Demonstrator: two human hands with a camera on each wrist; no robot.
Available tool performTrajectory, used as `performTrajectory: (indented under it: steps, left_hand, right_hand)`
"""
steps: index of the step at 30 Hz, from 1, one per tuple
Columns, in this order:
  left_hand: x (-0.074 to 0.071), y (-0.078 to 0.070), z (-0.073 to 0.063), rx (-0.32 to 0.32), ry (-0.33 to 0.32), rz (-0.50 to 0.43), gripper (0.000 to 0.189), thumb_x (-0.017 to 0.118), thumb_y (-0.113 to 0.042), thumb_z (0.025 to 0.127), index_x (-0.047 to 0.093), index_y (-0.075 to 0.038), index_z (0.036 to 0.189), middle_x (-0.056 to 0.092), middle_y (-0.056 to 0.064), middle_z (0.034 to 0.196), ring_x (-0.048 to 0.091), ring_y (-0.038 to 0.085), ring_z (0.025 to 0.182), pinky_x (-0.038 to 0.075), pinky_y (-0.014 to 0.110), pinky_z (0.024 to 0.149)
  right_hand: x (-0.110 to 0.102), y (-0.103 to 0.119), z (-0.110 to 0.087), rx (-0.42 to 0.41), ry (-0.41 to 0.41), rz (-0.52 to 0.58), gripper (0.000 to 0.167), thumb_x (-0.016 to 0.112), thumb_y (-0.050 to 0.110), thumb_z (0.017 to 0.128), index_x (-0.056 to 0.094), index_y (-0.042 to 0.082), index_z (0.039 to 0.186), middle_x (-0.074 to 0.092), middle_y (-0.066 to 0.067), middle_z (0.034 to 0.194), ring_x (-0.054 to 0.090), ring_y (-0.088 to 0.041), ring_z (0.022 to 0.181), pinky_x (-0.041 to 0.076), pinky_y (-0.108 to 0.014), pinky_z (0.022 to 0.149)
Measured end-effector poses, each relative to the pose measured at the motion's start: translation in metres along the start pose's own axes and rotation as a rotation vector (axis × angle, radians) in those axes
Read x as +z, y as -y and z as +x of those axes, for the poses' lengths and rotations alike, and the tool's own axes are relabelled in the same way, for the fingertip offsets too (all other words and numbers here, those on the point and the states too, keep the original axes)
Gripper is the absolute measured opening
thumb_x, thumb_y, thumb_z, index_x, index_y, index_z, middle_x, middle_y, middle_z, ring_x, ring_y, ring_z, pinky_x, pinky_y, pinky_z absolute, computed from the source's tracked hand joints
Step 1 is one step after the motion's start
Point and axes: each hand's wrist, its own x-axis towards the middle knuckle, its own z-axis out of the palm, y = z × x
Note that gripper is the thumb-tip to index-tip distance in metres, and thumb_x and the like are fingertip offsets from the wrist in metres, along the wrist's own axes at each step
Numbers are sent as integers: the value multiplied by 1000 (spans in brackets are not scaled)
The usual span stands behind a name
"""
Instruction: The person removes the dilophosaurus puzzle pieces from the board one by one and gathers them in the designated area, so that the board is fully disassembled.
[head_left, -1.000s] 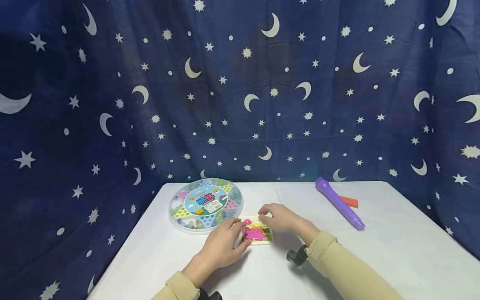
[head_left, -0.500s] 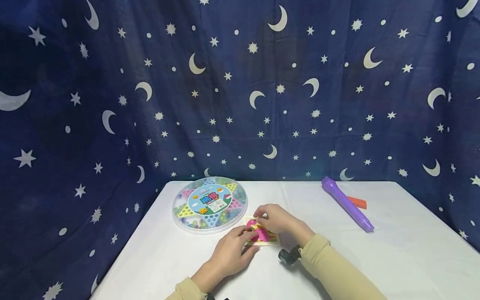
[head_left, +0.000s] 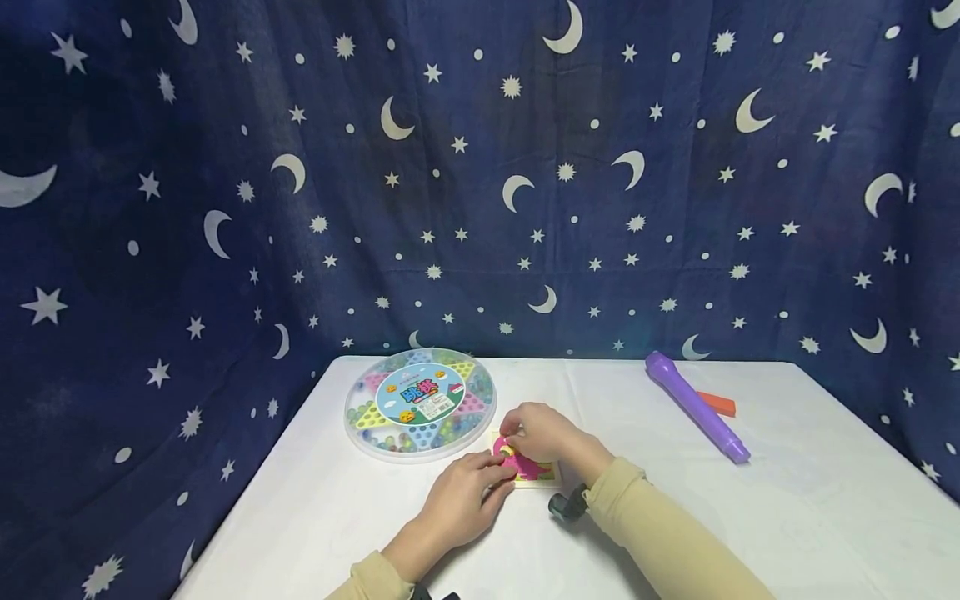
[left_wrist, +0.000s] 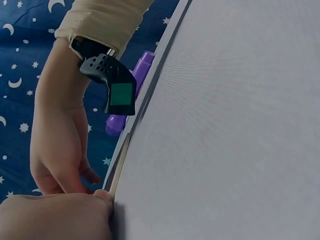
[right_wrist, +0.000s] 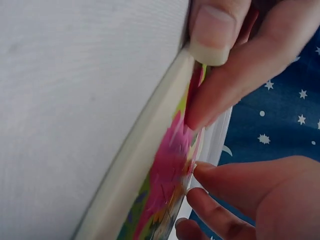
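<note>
White tabletop (head_left: 300,521): puzzle (head_left: 531,472) partly under left grip (head_left: 461,496), right grip (head_left: 543,432).

The flat, rectangular pink-dinosaur board (head_left: 535,472) looked wooden, its pale edge (right_wrist: 139,146) smooth and matt. At ten o'clock from it, the round, clear plastic box (head_left: 420,405) was glossy; at two o'clock, the long purple plastic rod (head_left: 697,407) looked smooth. The navy moon-patterned cloth curtain (head_left: 480,192) at twelve was matt.
</note>
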Motion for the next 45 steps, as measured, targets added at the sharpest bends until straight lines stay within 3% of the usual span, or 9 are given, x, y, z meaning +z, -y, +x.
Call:
performTrajectory:
  steps: [13,24,37,45]
  left_hand:
    - [0,1,0,33,-11,15,22,67,-26,99,73,-15,117,73,4,122,65,27,116,50,45,100]
    - [0,-1,3,18,19,31,22,64,-29,101,70,-17,118,72,0,120,64,24,118,49,44,101]
    - [-2,-2,3,-13,59,39,22,62,-30,102,70,-19,120,71,0,122,62,23,120,47,44,103]
    - [-3,-3,2,-15,82,27,22,61,-28,103,69,-18,121,70,0,125,62,24,121,47,45,104]
  right_hand:
    - [0,3,6,-23,9,-94,14,70,5,92,78,15,99,72,-2,97,67,-24,97,53,-46,96]
    - [-2,5,10,30,71,-61,17,67,1,91,69,11,105,62,-1,96,64,-24,99,52,-43,96]
    - [0,0,9,44,23,47,22,69,-3,86,66,10,105,67,-2,99,64,-21,94,53,-44,93]
    - [3,-5,8,-5,-14,60,23,74,10,89,74,10,112,69,0,98,64,-18,88,55,-42,87]
